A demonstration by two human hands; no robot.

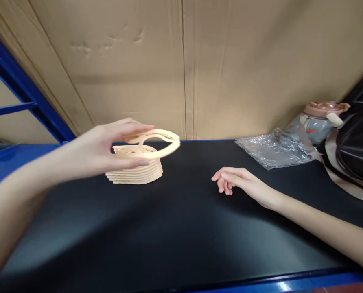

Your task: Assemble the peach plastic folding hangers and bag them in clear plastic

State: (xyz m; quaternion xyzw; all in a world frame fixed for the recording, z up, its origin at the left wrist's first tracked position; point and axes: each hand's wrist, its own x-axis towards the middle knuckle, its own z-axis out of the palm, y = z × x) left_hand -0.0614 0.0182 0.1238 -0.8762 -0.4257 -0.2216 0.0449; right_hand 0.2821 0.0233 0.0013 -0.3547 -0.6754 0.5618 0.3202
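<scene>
My left hand (120, 142) grips a cream plastic loop-shaped frame (166, 152) between the thumb below and the fingers above. The frame has a leaf-like outline, open in the middle and pointed at its right end. Just under and behind it, a neat stack of matching cream frames (135, 176) lies on the black table (175, 236). Part of the stack is hidden by my left hand and the held frame. To the right, my right hand (235, 181) hovers low over the table with its fingers loosely bent, and nothing shows in it.
Crumpled clear plastic (270, 150) lies at the back right. Beside it are a grey bottle with a pinkish lid (314, 120), a beige strap (337, 175) and a black bag (358, 150). A cardboard wall (218, 73) backs the table; a blue metal frame (44, 106) rises left.
</scene>
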